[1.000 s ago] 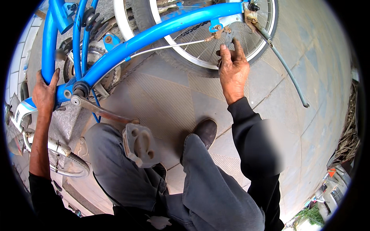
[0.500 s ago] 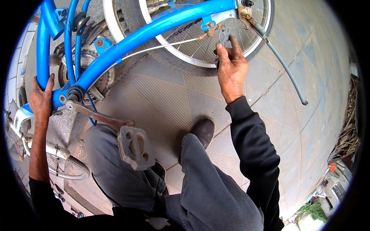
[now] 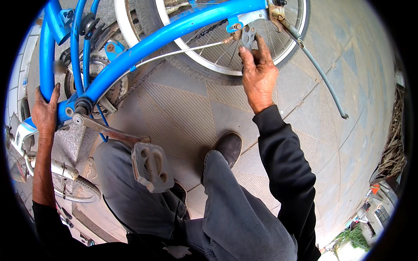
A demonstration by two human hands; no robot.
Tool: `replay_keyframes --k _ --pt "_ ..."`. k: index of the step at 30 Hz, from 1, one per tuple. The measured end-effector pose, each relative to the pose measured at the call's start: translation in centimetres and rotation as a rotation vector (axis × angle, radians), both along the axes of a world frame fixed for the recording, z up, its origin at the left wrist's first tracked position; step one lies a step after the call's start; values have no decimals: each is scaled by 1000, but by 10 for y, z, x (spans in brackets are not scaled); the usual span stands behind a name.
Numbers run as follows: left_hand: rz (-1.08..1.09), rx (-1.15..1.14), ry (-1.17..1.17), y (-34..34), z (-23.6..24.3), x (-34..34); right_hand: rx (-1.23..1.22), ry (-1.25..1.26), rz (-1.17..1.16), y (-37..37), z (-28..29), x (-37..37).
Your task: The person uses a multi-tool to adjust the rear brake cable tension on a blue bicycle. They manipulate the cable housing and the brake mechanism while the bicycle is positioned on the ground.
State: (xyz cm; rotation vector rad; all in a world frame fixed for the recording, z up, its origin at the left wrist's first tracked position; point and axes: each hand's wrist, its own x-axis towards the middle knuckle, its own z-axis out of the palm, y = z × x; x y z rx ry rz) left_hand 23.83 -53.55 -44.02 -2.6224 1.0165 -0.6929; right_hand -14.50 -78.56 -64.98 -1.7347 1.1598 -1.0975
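A blue bicycle frame (image 3: 174,29) lies across the upper left, tilted on its side. My left hand (image 3: 45,114) is wrapped round the frame's tube near the crank. Between the thumb and fingers of my right hand (image 3: 260,73) is a flat grey multi-hole wrench (image 3: 248,37). The wrench stands beside the rusty cable clamp (image 3: 236,34) at the rear brake arm; whether a hole sits on the nut I cannot tell. A brake cable (image 3: 187,51) runs from the clamp along the tube. Behind the hand is the rear wheel (image 3: 217,67).
The crank arm (image 3: 115,132) and grey pedal (image 3: 152,167) stick out over my left knee. A kickstand (image 3: 324,78) with a spring slants down at the right. The chainring (image 3: 102,76) and chain are greasy. Another bicycle's wheel (image 3: 82,190) shows at lower left, on paving tiles.
My right hand has shifted slightly left, bringing the wrench closer to the cable clamp and turning it more upright. My left hand has kept its hold on the frame.
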Motion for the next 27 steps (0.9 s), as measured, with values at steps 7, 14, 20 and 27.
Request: replay_keyframes --k 7,14,20,27 --pt "0 16 1 -4 1 -7 -76 81 112 -22 -3 -20" --pt "11 7 26 -5 2 -9 -17 46 4 -7 -2 -7" --pt "4 18 -8 -4 1 -7 -184 94 83 -28 -21 -21" --pt "-10 1 12 -5 1 -8 -91 18 104 -23 -7 -21"
